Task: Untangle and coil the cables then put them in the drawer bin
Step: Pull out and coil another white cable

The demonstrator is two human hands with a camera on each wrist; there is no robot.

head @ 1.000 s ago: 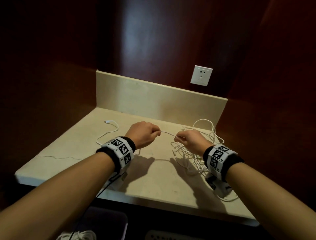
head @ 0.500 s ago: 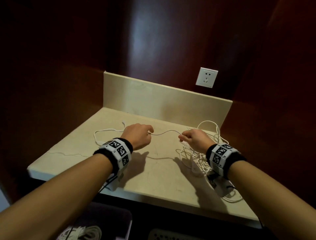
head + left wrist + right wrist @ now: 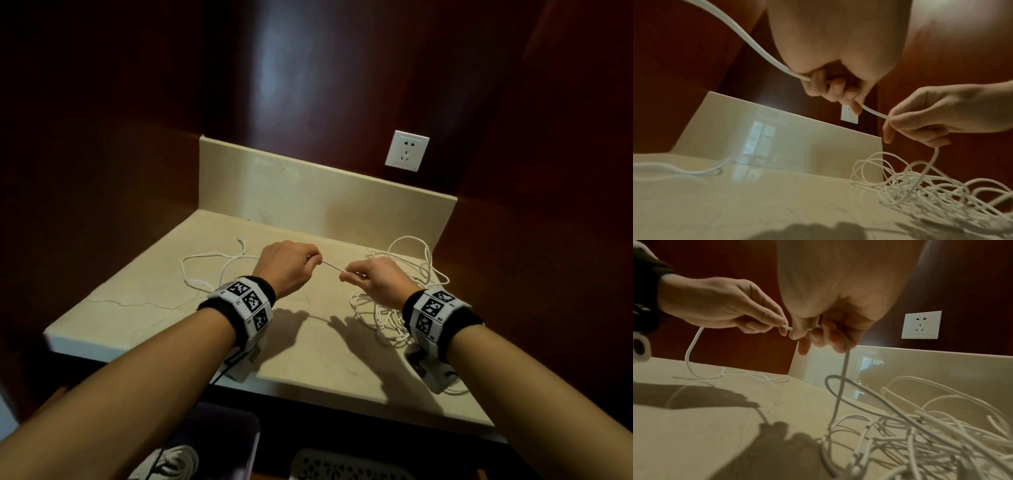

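1. The beige stone counter (image 3: 164,322) fills the niche in front of you, with a raised backsplash (image 3: 308,192) along its far edge and dark red wood panels around it.
2. At the near edge, below the counter, you can see a purple drawer bin (image 3: 236,431) with a coiled white cable (image 3: 171,460) already inside; a white perforated bin (image 3: 342,466) sits just to its right.
3. A white wall socket (image 3: 406,150) sits on the far wall, above the right end of the backsplash.
4. The tangled cable pile (image 3: 394,308) lies on the right side of the counter, under and beyond your right wrist, loops crossing one another.
5. Your left hand (image 3: 287,267) is curled closed around a single white cable (image 3: 330,265); in the left wrist view the strand enters your fist on the left and leaves between thumb and forefinger.
6. Your right hand (image 3: 373,279) pinches the same cable between thumb and fingertips (image 3: 892,121), with the other fingers curled beneath; from it the strand drops down into the tangle.
7. Between your two hands the cable runs as a short, nearly straight span raised above the counter.
8. Left of your left hand, the freed length (image 3: 205,270) lies in loose curves on the counter, its end (image 3: 241,241) pointing toward the far side.
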